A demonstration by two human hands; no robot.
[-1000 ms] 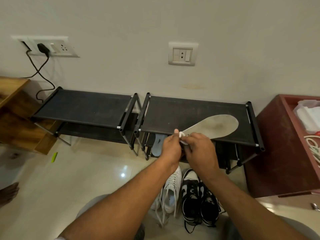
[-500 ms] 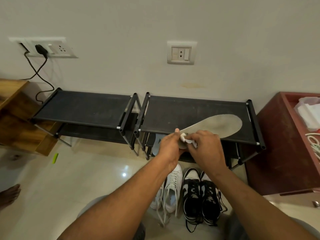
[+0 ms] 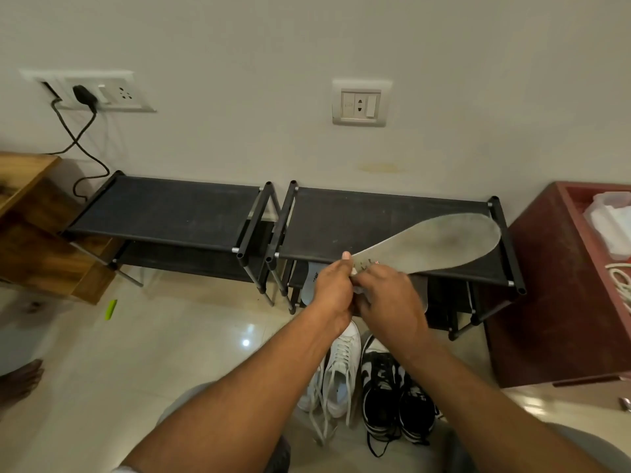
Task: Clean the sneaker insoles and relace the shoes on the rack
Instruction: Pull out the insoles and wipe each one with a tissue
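Note:
A grey, worn insole [image 3: 444, 244] is held out over the right black shoe rack [image 3: 375, 213], toe end pointing right. My left hand [image 3: 333, 285] grips its heel end, thumb on top. My right hand [image 3: 389, 298] is curled over the heel part, holding a small white wipe [image 3: 358, 269] against it; most of the wipe is hidden under the fingers. On the floor below my arms stand a white sneaker pair [image 3: 338, 380] with loose laces and a black-and-white pair [image 3: 392, 397]. A second insole [image 3: 309, 281] leans on the rack's lower shelf.
A second black rack [image 3: 164, 209] stands to the left, its top bare. A red-brown cabinet [image 3: 553, 285] sits at the right, a wooden unit [image 3: 30, 233] at the left. A charger cable [image 3: 82, 145] hangs from the wall socket. A green object [image 3: 111, 308] and another person's foot [image 3: 20, 377] are on the floor.
My right hand slid the wipe out along the insole and back to the heel. The insole's toe end has swung slightly to the right. My left hand kept its grip.

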